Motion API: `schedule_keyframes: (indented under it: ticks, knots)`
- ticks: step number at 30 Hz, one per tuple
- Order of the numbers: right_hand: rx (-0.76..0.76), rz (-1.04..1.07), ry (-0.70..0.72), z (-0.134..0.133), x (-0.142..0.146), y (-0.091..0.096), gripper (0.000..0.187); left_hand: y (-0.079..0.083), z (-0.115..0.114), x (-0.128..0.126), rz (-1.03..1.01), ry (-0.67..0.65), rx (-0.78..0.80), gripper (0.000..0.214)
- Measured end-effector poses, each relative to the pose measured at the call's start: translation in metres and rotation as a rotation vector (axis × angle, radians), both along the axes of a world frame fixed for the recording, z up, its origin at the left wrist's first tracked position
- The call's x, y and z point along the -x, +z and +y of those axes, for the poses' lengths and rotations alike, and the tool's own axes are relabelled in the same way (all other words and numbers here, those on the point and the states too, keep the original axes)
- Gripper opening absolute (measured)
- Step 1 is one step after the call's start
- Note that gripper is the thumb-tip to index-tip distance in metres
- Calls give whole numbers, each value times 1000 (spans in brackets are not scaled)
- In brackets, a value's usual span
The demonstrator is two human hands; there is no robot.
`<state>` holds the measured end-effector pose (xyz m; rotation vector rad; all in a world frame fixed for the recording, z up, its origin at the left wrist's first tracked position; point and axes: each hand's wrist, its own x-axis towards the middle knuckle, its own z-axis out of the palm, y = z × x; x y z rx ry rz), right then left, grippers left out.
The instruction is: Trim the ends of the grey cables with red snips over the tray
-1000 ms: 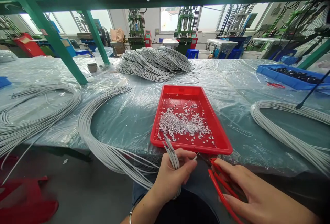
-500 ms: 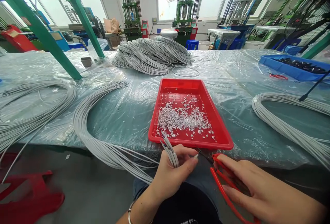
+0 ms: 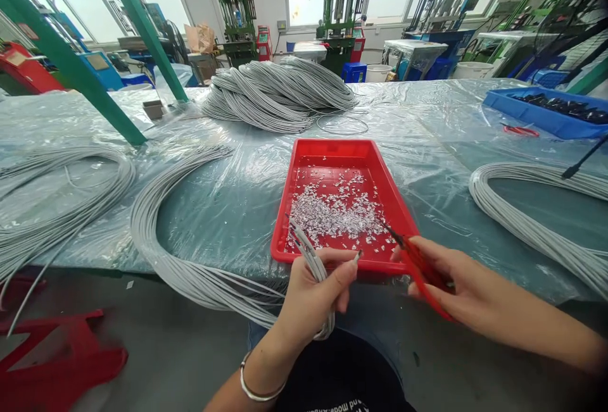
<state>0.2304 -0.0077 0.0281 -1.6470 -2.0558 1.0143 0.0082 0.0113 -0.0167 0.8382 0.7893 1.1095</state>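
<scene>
My left hand (image 3: pixel 316 295) is closed round a small bunch of grey cables (image 3: pixel 308 254), their ends sticking up past the thumb. Between its thumb and forefinger one cable end (image 3: pixel 358 256) with a dark tip points right. My right hand (image 3: pixel 456 285) grips red-handled scissors (image 3: pixel 422 273), whose dark, slim blades point up and left over the near right part of a red tray (image 3: pixel 280 209). Many small silvery-white scraps (image 3: pixel 332 212) lie in that tray. From my left hand, the cables run back to a larger curved bundle (image 3: pixel 156 241) on the table.
A big heap of grey cables (image 3: pixel 280 92) lies at the back. More coils rest at the left (image 3: pixel 114 178) and right (image 3: pixel 494 193). A blue bin (image 3: pixel 517 108) holds black parts. Green posts (image 3: pixel 80 70) rise at the left; a red stool (image 3: pixel 61 349) stands below.
The scissors have moved up and away from the cable end, over the tray's near right corner. My left hand has shifted slightly left and up, still holding the cables.
</scene>
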Motion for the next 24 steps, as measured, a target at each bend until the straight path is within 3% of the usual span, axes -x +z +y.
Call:
schedule_keyframes:
  ticks: [3,5,8,11,17,24]
  knots:
    - [-60,13,-160,-11,-3,-9,60,5,0,2,-91,-41,81,42]
    - [-67,-9,-110,-19,-3,-10,62,4,-1,2,-155,-74,84,42]
    - [21,-44,56,-23,2,-1,43,1,-2,3,-215,-114,55,39]
    - [90,-49,162,-20,9,11,36,-3,-3,3,-222,-138,30,36]
    - [96,-19,81,-21,12,13,32,-7,-5,6,-248,-183,-2,34]
    - [30,-93,192,-20,9,7,37,-9,-4,8,-271,-292,50,37]
